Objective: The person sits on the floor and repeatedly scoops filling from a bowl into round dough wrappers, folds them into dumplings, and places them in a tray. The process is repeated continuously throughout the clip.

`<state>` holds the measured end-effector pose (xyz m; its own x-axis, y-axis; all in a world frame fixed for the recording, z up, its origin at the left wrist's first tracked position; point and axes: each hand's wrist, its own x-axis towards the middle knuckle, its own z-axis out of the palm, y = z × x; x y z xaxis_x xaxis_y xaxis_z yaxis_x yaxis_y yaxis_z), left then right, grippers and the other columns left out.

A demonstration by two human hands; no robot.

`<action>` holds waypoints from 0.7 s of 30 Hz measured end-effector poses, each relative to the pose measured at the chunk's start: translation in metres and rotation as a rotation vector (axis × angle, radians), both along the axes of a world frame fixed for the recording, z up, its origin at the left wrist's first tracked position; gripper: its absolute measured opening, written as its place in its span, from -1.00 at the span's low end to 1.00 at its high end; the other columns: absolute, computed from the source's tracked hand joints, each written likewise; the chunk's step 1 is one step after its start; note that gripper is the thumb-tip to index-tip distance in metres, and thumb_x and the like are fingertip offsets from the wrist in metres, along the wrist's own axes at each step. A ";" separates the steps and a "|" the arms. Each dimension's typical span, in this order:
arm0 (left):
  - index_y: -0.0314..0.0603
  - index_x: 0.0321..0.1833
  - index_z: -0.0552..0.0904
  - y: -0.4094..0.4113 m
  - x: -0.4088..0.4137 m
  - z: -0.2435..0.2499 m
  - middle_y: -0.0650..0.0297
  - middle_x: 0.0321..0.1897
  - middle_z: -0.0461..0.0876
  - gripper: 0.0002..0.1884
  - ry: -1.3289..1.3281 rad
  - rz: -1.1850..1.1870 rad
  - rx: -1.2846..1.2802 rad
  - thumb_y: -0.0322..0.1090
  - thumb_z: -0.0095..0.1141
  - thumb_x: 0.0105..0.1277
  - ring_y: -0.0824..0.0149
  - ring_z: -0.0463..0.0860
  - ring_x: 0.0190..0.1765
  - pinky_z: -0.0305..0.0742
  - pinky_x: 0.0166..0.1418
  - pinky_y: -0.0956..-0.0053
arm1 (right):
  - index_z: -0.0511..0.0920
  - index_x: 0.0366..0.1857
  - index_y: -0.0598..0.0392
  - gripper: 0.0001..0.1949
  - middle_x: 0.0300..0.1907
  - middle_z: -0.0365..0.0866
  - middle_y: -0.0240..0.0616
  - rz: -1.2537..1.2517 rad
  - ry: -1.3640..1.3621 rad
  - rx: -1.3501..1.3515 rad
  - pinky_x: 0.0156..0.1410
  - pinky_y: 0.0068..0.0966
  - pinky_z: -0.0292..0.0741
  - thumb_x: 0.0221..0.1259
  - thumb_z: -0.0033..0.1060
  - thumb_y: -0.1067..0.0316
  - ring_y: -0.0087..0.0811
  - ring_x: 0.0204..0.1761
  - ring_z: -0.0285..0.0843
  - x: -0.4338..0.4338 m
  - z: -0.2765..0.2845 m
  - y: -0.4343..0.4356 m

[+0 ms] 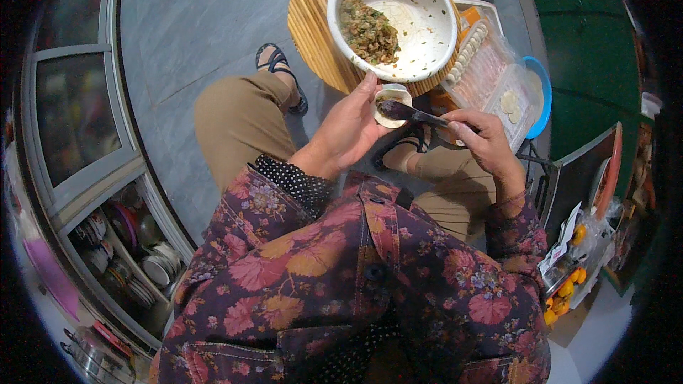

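Note:
My left hand [349, 122] holds a round dough wrapper [400, 97] on its fingers, just below the near rim of a white bowl. Some filling shows on the wrapper. In my right hand [483, 141] is a dark spoon [419, 114], its bowl resting on or just over the filling. The white bowl [427, 37] holds a heap of chopped filling [368, 32] on its left side, with bits stuck to its wall. A round wooden tabletop [309, 26] carries the bowl.
Right of the bowl, a plastic-lined tray [483, 72] holds a row of dumplings [467, 53]. Loose wrappers [510, 105] lie in a clear container, against a blue basin [544, 98]. A glass-fronted cabinet [80, 112] stands left; orange fruits [563, 296] sit low at the right.

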<state>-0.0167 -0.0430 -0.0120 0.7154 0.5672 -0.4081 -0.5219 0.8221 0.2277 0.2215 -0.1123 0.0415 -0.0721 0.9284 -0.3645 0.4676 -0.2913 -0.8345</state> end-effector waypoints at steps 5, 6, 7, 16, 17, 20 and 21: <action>-0.45 0.29 0.34 0.002 0.001 -0.009 0.00 0.21 0.47 -0.39 -0.023 0.125 -0.043 0.08 -0.29 0.56 0.13 0.47 0.26 0.28 0.46 0.20 | 0.66 -0.17 0.25 -0.81 -0.34 0.69 -0.32 -0.057 -0.036 -0.106 -0.11 -0.56 0.52 0.29 0.14 0.39 -0.56 -0.28 0.59 -0.004 0.005 0.002; -0.46 0.29 0.34 0.003 0.000 -0.010 0.00 0.20 0.48 -0.39 -0.009 0.159 -0.057 0.07 -0.29 0.56 0.13 0.47 0.26 0.28 0.46 0.20 | 0.66 -0.16 0.25 -0.81 -0.34 0.69 -0.32 -0.072 -0.024 -0.087 -0.11 -0.57 0.52 0.30 0.14 0.38 -0.56 -0.27 0.58 -0.005 0.006 0.000; -0.46 0.28 0.34 0.004 -0.001 -0.010 -0.01 0.20 0.48 -0.40 0.005 0.194 -0.070 0.06 -0.28 0.56 0.13 0.47 0.26 0.28 0.46 0.21 | 0.66 -0.16 0.25 -0.81 -0.34 0.69 -0.32 -0.088 -0.011 -0.068 -0.11 -0.57 0.51 0.30 0.13 0.38 -0.56 -0.27 0.58 -0.005 0.007 -0.001; -0.42 0.29 0.34 0.002 0.002 -0.005 0.02 0.19 0.48 -0.43 0.043 0.255 -0.005 0.04 -0.31 0.57 0.15 0.46 0.26 0.29 0.45 0.24 | 0.65 -0.09 0.23 -0.81 -0.32 0.63 -0.43 -0.107 0.001 0.052 -0.19 -0.64 0.44 0.35 0.09 0.42 -0.65 -0.30 0.49 -0.039 -0.001 -0.003; -0.42 0.29 0.34 0.001 0.002 -0.006 0.03 0.20 0.48 -0.43 0.034 0.245 -0.002 0.04 -0.32 0.58 0.16 0.46 0.26 0.29 0.45 0.24 | 0.65 -0.10 0.22 -0.81 -0.32 0.64 -0.43 -0.109 0.001 0.034 -0.18 -0.65 0.44 0.35 0.09 0.42 -0.65 -0.29 0.49 -0.040 -0.004 -0.004; -0.43 0.29 0.34 0.000 0.002 -0.011 0.03 0.20 0.48 -0.42 0.016 0.242 -0.002 0.04 -0.33 0.58 0.16 0.45 0.27 0.28 0.45 0.25 | 0.65 -0.12 0.20 -0.82 -0.34 0.68 -0.32 -0.092 -0.087 0.057 -0.17 -0.57 0.50 0.33 0.12 0.40 -0.57 -0.30 0.57 -0.040 -0.009 -0.007; -0.44 0.29 0.34 0.000 0.002 -0.012 0.03 0.20 0.48 -0.42 0.011 0.249 -0.006 0.04 -0.33 0.58 0.16 0.45 0.27 0.27 0.46 0.24 | 0.65 -0.13 0.19 -0.83 -0.35 0.70 -0.27 -0.092 -0.120 0.071 -0.17 -0.54 0.52 0.31 0.13 0.39 -0.53 -0.31 0.61 -0.040 -0.008 -0.007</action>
